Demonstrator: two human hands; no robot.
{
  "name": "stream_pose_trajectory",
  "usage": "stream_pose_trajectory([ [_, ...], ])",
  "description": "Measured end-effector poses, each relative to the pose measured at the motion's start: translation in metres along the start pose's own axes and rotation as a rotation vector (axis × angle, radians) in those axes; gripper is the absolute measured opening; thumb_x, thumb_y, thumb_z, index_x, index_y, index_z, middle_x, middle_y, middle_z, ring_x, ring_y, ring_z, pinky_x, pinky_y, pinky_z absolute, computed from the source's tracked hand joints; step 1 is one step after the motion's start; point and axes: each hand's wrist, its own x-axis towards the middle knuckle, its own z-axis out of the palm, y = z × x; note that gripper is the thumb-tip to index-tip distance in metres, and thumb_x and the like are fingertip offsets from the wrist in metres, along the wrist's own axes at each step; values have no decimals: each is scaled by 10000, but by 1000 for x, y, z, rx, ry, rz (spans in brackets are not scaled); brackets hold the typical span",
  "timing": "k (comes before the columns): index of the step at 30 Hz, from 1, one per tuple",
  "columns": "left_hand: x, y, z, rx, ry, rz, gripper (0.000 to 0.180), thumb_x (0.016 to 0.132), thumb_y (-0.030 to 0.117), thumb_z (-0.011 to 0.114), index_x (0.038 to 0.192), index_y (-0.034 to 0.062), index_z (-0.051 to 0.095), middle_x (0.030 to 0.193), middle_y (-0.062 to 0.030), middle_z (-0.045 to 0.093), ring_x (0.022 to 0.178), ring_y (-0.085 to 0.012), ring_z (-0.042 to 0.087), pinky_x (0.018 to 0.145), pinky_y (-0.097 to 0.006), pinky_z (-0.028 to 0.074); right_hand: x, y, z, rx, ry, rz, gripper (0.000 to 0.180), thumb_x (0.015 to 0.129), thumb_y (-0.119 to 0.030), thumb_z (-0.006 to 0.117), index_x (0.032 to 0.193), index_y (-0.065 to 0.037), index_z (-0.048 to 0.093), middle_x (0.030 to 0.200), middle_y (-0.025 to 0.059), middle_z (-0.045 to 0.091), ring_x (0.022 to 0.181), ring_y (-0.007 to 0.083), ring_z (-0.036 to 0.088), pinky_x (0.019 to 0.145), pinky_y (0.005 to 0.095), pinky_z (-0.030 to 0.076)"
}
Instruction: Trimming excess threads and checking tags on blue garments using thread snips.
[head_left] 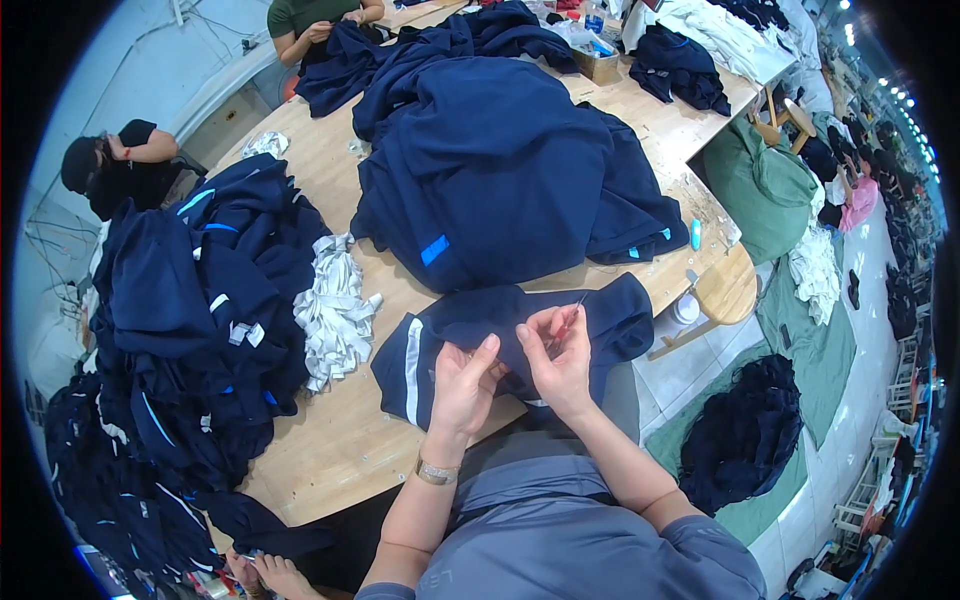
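Note:
A navy garment (620,315) with a white stripe (413,370) lies at the near edge of the table, in front of my body. Over it, my left hand (465,388) is closed in a pinch on the navy cloth, thumb uppermost. Just to its right, my right hand (558,365) curls around small red-handled snips (571,322), whose thin dark tip points up and away. The fingers of both hands almost meet above the fabric. Part of the cloth between them is hidden by the hands.
Behind the garment rises a large navy fabric pile (500,160). White cloth strips (338,310) and another navy heap (170,290) lie left. A wooden stool (725,288) stands right, beyond a turquoise-capped small object (695,235). Other people work at the far side and lower left.

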Motion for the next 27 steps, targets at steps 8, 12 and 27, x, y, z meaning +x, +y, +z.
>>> stream_pose_trajectory([
  [8,-1,3,-1,-118,7,-25,133,931,145,513,830,68,551,793,-56,619,769,-148,609,695,-306,522,-4,-9,-6,-499,-195,-638,341,633,49,663,838,-48,409,983,168,521,863,308,544,714,348,443],
  [12,-2,5,0,-147,-63,-18,161,930,175,524,911,17,545,934,-108,626,819,-168,614,710,-297,513,-4,6,-9,-422,-159,-488,292,684,94,612,840,-37,402,958,169,535,831,287,563,731,314,455],
  [27,21,29,-14,1055,-416,171,304,901,259,563,1120,48,577,1224,-170,546,1283,-359,359,1042,-416,282,15,-17,-29,825,-167,472,207,850,41,539,890,-107,399,877,70,557,769,109,554,653,211,461],
])
